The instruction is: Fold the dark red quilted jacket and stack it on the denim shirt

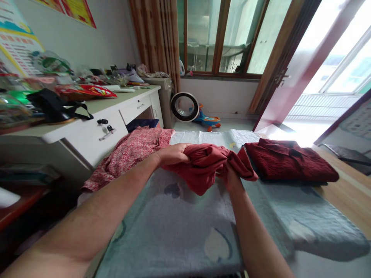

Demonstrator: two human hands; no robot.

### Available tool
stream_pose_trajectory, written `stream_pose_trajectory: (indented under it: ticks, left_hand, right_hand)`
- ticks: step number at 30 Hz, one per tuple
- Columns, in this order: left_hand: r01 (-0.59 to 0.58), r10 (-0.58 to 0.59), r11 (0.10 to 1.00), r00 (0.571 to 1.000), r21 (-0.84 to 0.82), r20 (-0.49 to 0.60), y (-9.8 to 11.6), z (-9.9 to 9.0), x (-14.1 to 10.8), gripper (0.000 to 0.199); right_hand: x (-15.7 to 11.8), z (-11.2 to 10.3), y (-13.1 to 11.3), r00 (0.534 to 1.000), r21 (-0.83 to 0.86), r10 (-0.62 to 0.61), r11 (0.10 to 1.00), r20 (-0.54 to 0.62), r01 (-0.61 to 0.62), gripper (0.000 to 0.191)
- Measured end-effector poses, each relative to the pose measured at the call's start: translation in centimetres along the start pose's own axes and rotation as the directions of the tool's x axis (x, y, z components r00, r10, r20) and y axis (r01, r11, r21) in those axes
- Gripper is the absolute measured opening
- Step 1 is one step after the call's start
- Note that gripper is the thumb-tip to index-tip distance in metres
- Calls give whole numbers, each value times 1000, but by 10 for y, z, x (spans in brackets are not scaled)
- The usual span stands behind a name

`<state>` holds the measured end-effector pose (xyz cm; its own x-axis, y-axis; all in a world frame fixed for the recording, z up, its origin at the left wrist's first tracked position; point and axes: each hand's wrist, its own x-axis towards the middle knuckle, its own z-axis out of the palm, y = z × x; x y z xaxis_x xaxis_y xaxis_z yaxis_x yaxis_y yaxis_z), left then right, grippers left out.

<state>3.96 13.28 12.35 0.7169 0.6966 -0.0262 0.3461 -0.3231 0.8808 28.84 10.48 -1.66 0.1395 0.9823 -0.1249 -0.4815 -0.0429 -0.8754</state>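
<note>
A bunched red garment is between my two hands, over a blue-grey cloth with heart shapes that covers the table. My left hand grips the garment's left side, thumb on top and fingers closed on the fabric. My right hand reaches up into the right part of the same garment. Folds cover its fingers, so their pose is hidden. Right of it lies a folded dark red garment on top of something dark. A pink-red patterned cloth lies heaped beside my left forearm.
At left stands a white desk with drawers, crowded with packets, a black strapped item and other clutter. Behind are a round white-rimmed object, a blue and orange ride-on toy and a curtain. A door stands open at right.
</note>
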Motion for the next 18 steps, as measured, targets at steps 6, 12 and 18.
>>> stream_pose_trajectory:
  ticks: [6,12,18]
  left_hand:
    - [44,-211,789,956,-612,-203,4,-10,-9,51]
    - [-9,-421,518,868,-856,-264,23,-27,-9,37]
    - [-160,-304,475,893,-865,-333,34,-17,9,34]
  right_hand:
    - [0,0,-6,989,-75,93,994,115,-85,56]
    - [-7,7,1,919,-140,-147,968,367,210,62]
    - [-20,11,12,913,-132,-77,981,401,141,73]
